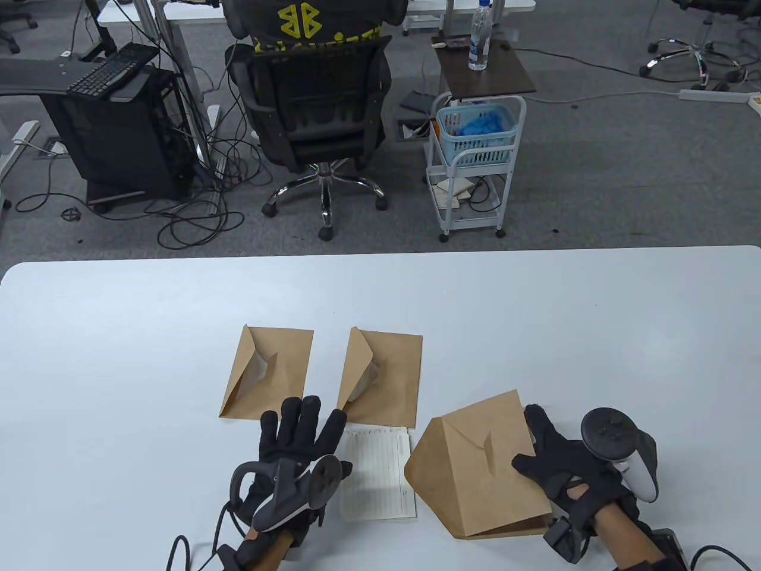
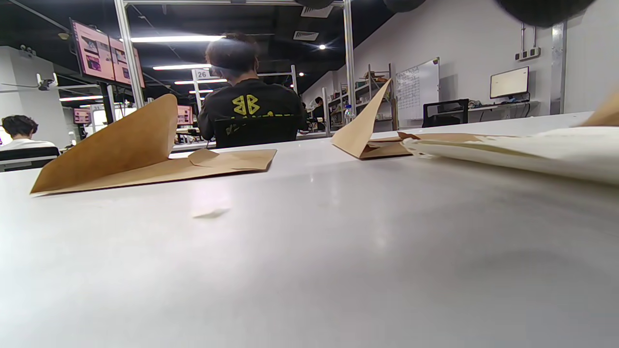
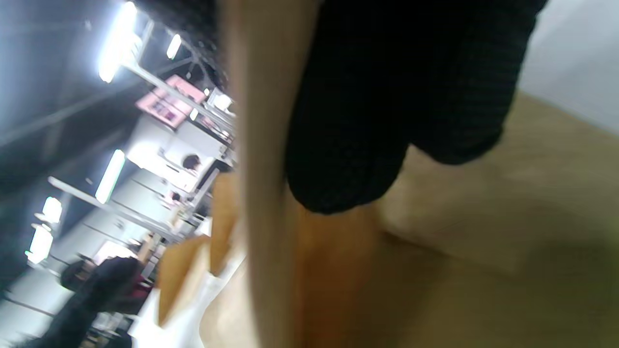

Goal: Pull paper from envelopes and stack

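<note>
Three brown envelopes lie on the white table (image 1: 119, 369). The left envelope (image 1: 267, 372) and the middle envelope (image 1: 386, 375) have their flaps up, with pale paper showing inside. A lined paper sheet (image 1: 377, 470) lies flat in front of the middle envelope. My left hand (image 1: 303, 425) lies flat with fingers spread, touching the sheet's left edge. My right hand (image 1: 529, 440) grips the right edge of the third, nearest envelope (image 1: 475, 470), thumb on top, lifting that side. In the right wrist view a gloved finger (image 3: 387, 121) presses the envelope (image 3: 483, 241). The left wrist view shows the left envelope (image 2: 145, 154), the middle envelope (image 2: 367, 130) and the sheet (image 2: 522, 150).
Beyond the table's far edge stand an office chair with a seated person (image 1: 321, 101) and a white cart with a blue basket (image 1: 475, 160).
</note>
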Motion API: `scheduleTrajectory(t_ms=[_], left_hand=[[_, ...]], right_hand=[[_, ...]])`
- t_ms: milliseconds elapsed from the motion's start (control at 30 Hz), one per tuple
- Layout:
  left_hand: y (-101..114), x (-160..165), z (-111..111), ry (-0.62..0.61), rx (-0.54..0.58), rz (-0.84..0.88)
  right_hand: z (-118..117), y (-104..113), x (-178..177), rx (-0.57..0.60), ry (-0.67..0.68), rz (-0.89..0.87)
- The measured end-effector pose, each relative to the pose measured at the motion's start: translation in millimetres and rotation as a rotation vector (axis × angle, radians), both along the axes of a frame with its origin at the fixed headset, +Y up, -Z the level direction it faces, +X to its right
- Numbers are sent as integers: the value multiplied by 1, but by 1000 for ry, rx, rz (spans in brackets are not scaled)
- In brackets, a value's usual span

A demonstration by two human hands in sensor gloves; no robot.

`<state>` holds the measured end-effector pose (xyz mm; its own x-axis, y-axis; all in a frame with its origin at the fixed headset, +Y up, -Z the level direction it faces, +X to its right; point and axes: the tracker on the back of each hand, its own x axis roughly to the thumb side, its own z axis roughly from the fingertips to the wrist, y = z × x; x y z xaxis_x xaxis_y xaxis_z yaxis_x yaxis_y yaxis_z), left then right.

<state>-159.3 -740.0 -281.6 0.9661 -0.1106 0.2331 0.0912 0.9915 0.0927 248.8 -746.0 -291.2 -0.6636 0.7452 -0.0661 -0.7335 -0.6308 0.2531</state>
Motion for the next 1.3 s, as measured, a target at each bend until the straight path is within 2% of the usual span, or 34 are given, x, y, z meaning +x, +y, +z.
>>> scheduleTrajectory(t_ms=[233, 467, 567, 933, 1067, 1233, 1300], left_hand=[[-1, 3, 1, -11, -3, -3], [-2, 3, 1, -9, -9, -2], [-2, 3, 1, -8, -4, 0], [-3, 5, 1, -12, -6, -5], [-3, 5, 1, -13, -4, -5], [-3, 4, 1, -11, 3, 2], [-3, 4, 1, -10, 4, 3]], right_hand=[[1, 0, -14, 131, 20, 342], [2, -6, -32, 162, 77, 742], [2, -9, -38, 170, 93, 845], [-1, -11, -36, 147, 135, 812], [-2, -1, -34, 174, 143, 774], [1, 33, -30, 421, 96, 703], [3, 45, -28, 505, 116, 693]])
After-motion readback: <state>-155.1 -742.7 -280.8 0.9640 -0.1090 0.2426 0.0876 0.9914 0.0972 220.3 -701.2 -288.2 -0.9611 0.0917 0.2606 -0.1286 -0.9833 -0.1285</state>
